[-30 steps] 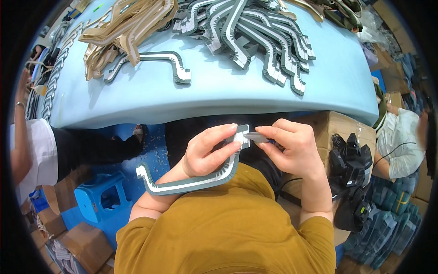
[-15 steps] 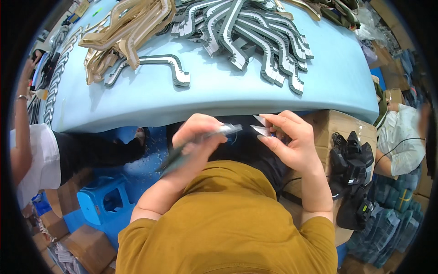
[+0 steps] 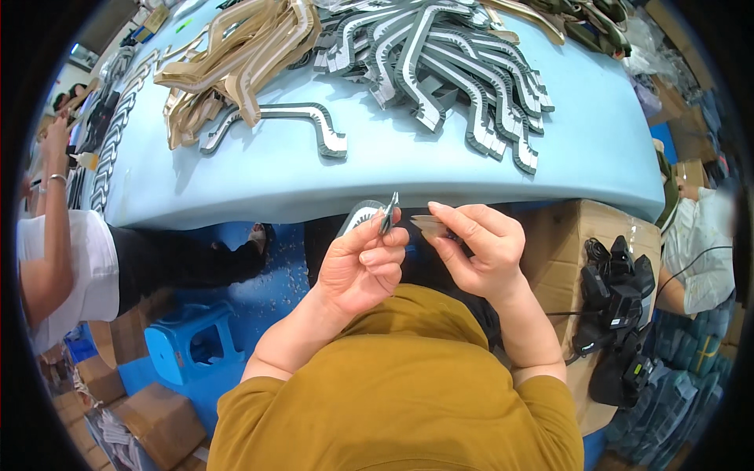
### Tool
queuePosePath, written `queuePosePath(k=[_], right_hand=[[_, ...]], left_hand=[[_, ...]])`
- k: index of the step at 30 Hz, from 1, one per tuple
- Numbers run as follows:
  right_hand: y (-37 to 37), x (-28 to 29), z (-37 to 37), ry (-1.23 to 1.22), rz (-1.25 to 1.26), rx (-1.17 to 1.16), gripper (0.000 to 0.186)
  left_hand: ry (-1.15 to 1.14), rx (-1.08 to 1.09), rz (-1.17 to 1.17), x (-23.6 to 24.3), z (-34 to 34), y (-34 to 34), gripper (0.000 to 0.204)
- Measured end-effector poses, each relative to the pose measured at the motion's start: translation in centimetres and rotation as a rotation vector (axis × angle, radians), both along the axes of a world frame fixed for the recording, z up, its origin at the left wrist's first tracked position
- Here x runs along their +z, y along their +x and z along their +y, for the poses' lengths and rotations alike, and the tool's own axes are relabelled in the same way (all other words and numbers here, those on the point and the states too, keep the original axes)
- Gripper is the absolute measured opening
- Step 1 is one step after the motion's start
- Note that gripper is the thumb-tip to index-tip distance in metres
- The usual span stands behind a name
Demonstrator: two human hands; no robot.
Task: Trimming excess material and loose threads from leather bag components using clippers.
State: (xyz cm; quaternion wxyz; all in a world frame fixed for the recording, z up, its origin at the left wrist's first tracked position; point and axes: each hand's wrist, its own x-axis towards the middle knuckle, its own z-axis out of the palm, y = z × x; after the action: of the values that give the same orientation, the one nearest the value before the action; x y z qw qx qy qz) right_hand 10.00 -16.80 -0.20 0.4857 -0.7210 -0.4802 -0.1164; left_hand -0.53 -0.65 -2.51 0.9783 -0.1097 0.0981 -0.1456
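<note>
Plainly, both hands are occupied just beyond the near edge of the pale blue table [image 3: 393,179]. The left hand [image 3: 363,265] grips a dark grey strip [image 3: 362,215] with a white lining, thumb and fingers closed around it near one end. That tip points up past the fingers, seemingly so that it stays exposed; a curved part shows behind the hand, and the rest is hidden.

The right hand [image 3: 483,245] pinches small metal snips [image 3: 429,225], blades aimed left toward the strip but apart from it. Gripping them far back probably leaves the points free and the fingers out of their way. Whether the blades are parted is hard to tell.

On the table, a heap of grey strips [image 3: 428,67] and a pile of tan strips [image 3: 243,67] lie side by side, perhaps sorted by colour. One loose strip [image 3: 302,111] rests in front, within easy reach. Black gear [image 3: 616,286] sits on a cardboard box [image 3: 554,243] at the right, presumably to keep it off the floor.
</note>
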Motion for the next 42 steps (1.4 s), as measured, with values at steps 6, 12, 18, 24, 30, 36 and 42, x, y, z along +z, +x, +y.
queuePosePath(k=[6, 12, 18, 24, 30, 36, 42], right_hand=[[0.0, -0.4, 1.0, 0.084, -0.057, 0.014, 0.037], [0.1, -0.1, 0.9, 0.062, -0.087, 0.021, 0.035], [-0.3, 1.2, -0.1, -0.005, 0.079, 0.021, 0.035], [0.1, 1.9, -0.8, -0.355, 0.657, 0.231, 0.018], [-0.9, -0.4, -1.3, -0.028, 1.076, 0.177, 0.023], [-1.5, -0.5, -1.2, -0.021, 0.998, 0.144, 0.022], [-2.1, -0.9, -1.0, -0.077, 0.890, 0.089, 0.021]], left_hand=[[-0.162, -0.024, -0.036, -0.2, -0.8, 0.0, 0.039], [-0.207, -0.059, 0.026, -0.8, -1.2, 0.0, 0.030], [-0.139, -0.042, 0.054, -0.5, -1.1, 0.2, 0.029], [-0.026, -0.263, 0.128, -0.9, -0.9, -0.3, 0.024], [1.500, -0.266, 0.042, 1.0, -0.3, -0.1, 0.043], [1.811, 0.238, -0.326, 0.9, 0.2, 1.2, 0.021], [1.353, 0.170, -0.159, 1.3, -2.3, 1.1, 0.019]])
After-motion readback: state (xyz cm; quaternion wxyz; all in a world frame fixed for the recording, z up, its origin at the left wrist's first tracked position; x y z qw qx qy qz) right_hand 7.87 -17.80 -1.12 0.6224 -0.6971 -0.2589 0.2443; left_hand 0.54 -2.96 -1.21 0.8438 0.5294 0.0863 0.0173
